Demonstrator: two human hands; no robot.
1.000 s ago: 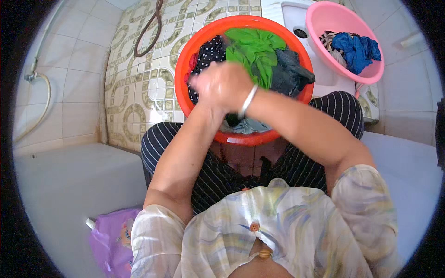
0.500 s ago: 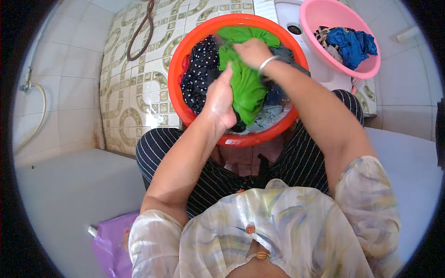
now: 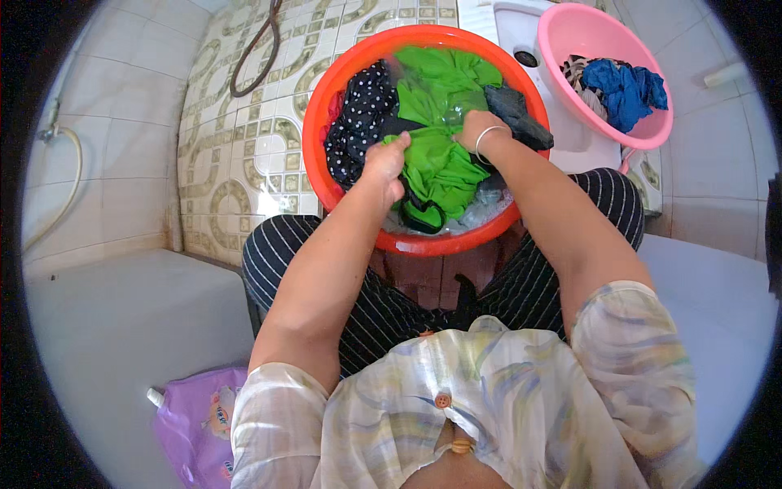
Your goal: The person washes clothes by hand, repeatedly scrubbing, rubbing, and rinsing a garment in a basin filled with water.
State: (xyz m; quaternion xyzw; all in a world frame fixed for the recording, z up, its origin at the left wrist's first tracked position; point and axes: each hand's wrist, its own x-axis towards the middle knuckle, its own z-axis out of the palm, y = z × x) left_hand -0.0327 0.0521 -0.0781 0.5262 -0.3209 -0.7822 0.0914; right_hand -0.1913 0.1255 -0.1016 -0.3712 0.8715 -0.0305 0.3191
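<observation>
A bright green garment point(image 3: 444, 171) lies spread across wet laundry in a red-orange basin point(image 3: 313, 134) between my knees. My left hand point(image 3: 386, 167) grips its left edge, thumb on top. At its right side my right hand point(image 3: 482, 132), with a white bangle on the wrist, is closed on the same cloth, fingers partly hidden. A black polka-dot garment point(image 3: 356, 114) fills the basin's left side. Dark grey cloth point(image 3: 521, 118) hangs over the right rim. Sudsy water and pale cloth point(image 3: 486, 208) show near the front.
Beyond, at the right, a pink basin point(image 3: 562, 49) holds blue cloth point(image 3: 626, 90) and patterned cloth, beside a white floor fixture with a drain hole point(image 3: 525, 59). A dark hose point(image 3: 265, 53) lies on the patterned tiles. A purple spouted pouch point(image 3: 191, 424) rests at lower left.
The green garment was bunched and lifted between my hands; now it is spread lower over the laundry. My right hand has moved nearer and to the right, away from my left.
</observation>
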